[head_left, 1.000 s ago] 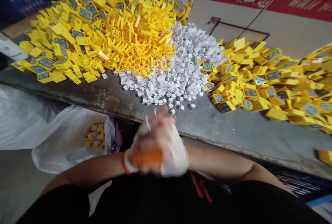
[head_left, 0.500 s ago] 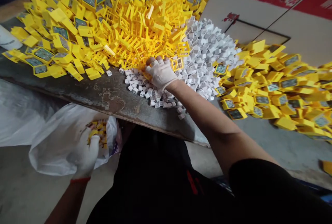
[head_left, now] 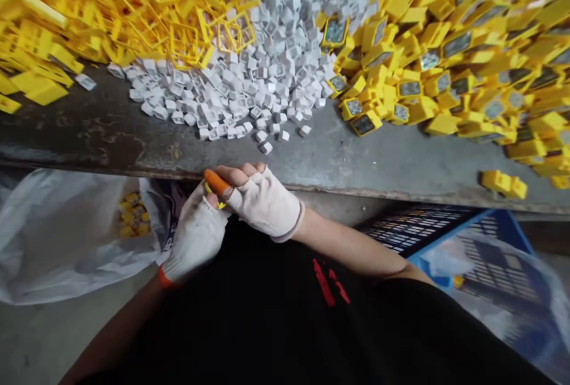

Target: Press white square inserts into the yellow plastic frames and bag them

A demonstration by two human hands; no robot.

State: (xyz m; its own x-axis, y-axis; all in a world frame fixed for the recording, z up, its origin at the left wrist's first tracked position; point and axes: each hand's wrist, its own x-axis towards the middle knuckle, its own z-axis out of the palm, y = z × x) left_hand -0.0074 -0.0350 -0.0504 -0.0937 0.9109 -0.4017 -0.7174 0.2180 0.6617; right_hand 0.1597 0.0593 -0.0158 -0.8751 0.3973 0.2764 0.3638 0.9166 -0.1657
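Both of your hands have come back since the earlier frame, your left out of the bag and your right off the heap, and they now meet in front of your black shirt [head_left: 249,314], just below the worktop [head_left: 133,147] edge. Your left hand [head_left: 196,236] and right hand [head_left: 265,204] wear white knit gloves, and the bare fingers [head_left: 238,174] of your right curl over your left. Between them you're gripping a thin yellow frame [head_left: 221,205], mostly hidden, with only slivers showing beside an orange finger cover [head_left: 217,183]. You can't tell from here which hand bears most of its hold.

Ahead on the worktop, a heap of small white square pieces [head_left: 231,97] sits between tangled yellow frames [head_left: 178,16] and yellow cases with dark windows [head_left: 423,76]. To your left, a white plastic bag [head_left: 66,236] holds yellow pieces [head_left: 133,215]. To your right, below the worktop, sits a blue crate [head_left: 445,233].
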